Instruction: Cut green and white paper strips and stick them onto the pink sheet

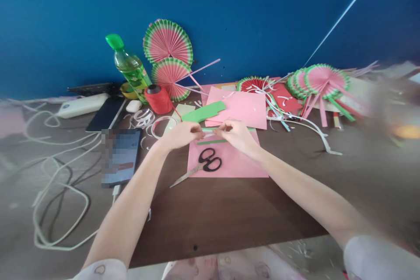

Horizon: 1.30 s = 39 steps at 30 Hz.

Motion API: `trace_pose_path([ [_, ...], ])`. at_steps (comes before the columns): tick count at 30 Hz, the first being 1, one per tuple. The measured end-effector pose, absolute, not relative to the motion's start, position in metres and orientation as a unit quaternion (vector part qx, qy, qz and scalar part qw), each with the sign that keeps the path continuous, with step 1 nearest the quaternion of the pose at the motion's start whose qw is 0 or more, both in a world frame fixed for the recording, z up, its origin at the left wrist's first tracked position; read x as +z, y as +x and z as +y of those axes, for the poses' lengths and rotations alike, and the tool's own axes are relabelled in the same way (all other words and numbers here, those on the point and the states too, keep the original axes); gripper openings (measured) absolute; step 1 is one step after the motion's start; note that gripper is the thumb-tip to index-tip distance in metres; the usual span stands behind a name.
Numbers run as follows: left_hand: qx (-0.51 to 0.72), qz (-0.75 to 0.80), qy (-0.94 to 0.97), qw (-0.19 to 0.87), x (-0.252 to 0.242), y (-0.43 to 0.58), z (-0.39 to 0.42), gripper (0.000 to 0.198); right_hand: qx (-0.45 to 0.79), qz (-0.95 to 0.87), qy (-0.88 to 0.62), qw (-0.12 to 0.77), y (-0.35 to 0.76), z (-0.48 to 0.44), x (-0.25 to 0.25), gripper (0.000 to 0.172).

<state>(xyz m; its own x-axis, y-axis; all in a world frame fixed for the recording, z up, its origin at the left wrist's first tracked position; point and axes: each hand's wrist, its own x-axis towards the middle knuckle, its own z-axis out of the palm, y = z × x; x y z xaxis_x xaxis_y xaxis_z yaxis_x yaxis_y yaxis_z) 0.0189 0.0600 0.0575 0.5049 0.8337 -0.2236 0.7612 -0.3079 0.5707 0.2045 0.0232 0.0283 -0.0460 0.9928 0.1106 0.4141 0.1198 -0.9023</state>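
Note:
My left hand [182,134] and my right hand [239,136] meet over a pink paper sheet [243,164], fingers pinched. Between their fingertips runs a short white strip [208,134]; its exact kind is too small to tell. A narrow green paper strip [211,142] lies just below the fingers, and a thin pale-green edge shows behind them. Black-handled scissors [210,160] rest on the sheet's near left part, blades partly over the table. Beyond my hands lie a folded green paper piece [204,112] and more pink sheets [243,107].
Left of my hands are a tape roll [162,127], red thread spool [158,99], green-capped bottle [131,68], phone [121,157] and looped white cable [87,201]. Pleated paper fans [169,43] lean on the blue wall; more fans [328,81] and paper scraps [323,140] lie right.

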Motion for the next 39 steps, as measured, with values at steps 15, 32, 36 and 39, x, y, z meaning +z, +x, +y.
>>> trace_pose_path([
  [15, -0.009, 0.494, 0.821, 0.286, 0.044, 0.019, 0.061, 0.022, 0.204, -0.710, -0.612, 0.282, 0.196, 0.015, 0.017, 0.016],
  [32, -0.026, 0.512, 0.823, 0.244, 0.039, 0.025, 0.057, 0.021, 0.168, -0.725, -0.623, 0.241, 0.197, 0.017, 0.006, 0.011],
  [36, -0.033, 0.517, 0.824, 0.229, 0.041, 0.028, 0.055, 0.021, 0.164, -0.731, -0.614, 0.248, 0.197, 0.017, 0.005, 0.012],
  [39, -0.036, 0.523, 0.823, 0.218, 0.043, 0.030, 0.053, 0.021, 0.173, -0.735, -0.606, 0.251, 0.197, 0.017, 0.006, 0.012],
])
